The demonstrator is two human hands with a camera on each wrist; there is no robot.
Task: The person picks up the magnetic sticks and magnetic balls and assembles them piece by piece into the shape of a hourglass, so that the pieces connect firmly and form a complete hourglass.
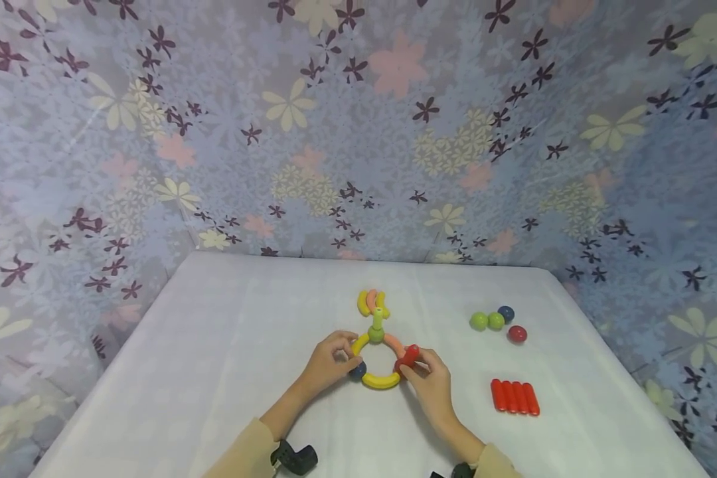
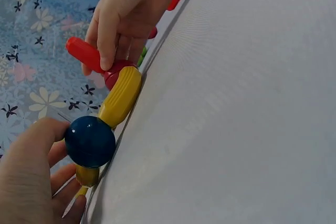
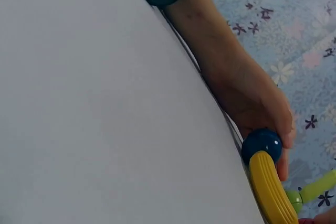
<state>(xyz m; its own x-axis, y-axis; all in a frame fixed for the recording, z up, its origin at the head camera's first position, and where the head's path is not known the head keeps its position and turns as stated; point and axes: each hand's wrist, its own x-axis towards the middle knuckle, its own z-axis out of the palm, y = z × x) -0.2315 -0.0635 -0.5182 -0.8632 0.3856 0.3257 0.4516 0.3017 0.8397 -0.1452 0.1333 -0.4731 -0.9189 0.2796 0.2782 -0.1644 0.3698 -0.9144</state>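
A ring of curved pieces and balls lies on the table between the hands: a yellow curved stick (image 1: 381,382) in front, another yellow one (image 1: 360,344) at left, a pink one (image 1: 394,344) at right. A green ball (image 1: 376,334) at the back bears a green rod (image 1: 378,318). My left hand (image 1: 327,362) holds the ring's left side, thumb against the blue ball (image 2: 90,142), fingers behind it. With thumb and fingers, my right hand (image 1: 435,385) pinches a red rod (image 2: 84,54) at its base, where it stands tilted on the dark red ball (image 2: 116,75).
Behind the ring lie spare curved sticks (image 1: 371,302), yellow and pink. Loose balls rest at the right: green ones (image 1: 479,321), a blue one (image 1: 506,314) and a red one (image 1: 517,334). Nearer, several red rods (image 1: 514,397) lie side by side. Flowered cloth (image 1: 358,133) hangs behind the white table.
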